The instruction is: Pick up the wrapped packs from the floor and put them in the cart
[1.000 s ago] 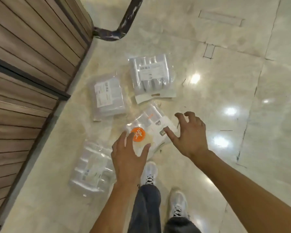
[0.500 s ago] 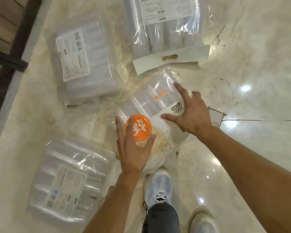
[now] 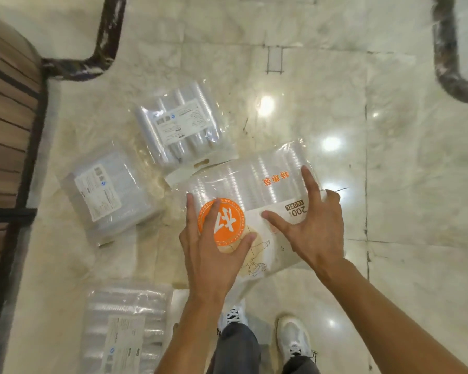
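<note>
**Both hands on the cup pack, slippery wrap ahead**

My left hand (image 3: 214,255) and right hand (image 3: 312,225) lie spread on the orange-logo cup pack (image 3: 254,206); fingers nearly straight, gripping nothing yet. It's under my fingers on the floor (image 3: 389,184). Three other wrapped packs sit left of them. I reckon the glossy film could slide out when lifted. No cart in view.

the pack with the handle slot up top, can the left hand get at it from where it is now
Probably yes, but not right away. The left hand is spread on the orange-sticker pack, whose edge overlaps the handle-slot pack. Nothing lies on that pack's body, so once freed the hand has an open path.
</note>
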{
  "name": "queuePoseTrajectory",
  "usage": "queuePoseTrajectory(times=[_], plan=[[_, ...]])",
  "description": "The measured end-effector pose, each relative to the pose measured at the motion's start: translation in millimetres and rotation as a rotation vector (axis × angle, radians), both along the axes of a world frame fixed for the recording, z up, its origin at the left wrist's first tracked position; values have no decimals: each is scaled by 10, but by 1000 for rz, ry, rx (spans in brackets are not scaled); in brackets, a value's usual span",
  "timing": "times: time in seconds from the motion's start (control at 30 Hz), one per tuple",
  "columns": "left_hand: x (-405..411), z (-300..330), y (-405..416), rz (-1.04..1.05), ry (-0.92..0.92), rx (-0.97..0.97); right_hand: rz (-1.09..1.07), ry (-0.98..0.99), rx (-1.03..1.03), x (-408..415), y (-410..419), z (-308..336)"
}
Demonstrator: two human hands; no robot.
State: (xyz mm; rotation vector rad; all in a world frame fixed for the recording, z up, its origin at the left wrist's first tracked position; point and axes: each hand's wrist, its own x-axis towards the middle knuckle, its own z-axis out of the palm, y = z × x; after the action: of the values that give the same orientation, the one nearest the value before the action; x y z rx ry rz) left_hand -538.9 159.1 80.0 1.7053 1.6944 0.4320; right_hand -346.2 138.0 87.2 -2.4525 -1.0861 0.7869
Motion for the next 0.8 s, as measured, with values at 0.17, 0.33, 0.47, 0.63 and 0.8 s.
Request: queuePoseTrajectory(times=[0.17, 0.33, 0.47, 0.63, 0.8], plan=[[725, 1977, 153, -239, -69, 111, -236, -109, 93, 616, -273, 2060], [1395, 3964, -99, -447, -125, 202, -396, -308, 136, 1137, -884, 4141], [1829, 5249, -660, -640, -153, 245, -541, -436, 135, 1359, -1807, 5449], [2220, 6270, -1787, -852, -174, 276, -754, -497, 108, 1397, -3288, 6427], [2529, 6895, -3261, -1074, -194, 343, -977, -474, 132, 1286, -4969, 6935]])
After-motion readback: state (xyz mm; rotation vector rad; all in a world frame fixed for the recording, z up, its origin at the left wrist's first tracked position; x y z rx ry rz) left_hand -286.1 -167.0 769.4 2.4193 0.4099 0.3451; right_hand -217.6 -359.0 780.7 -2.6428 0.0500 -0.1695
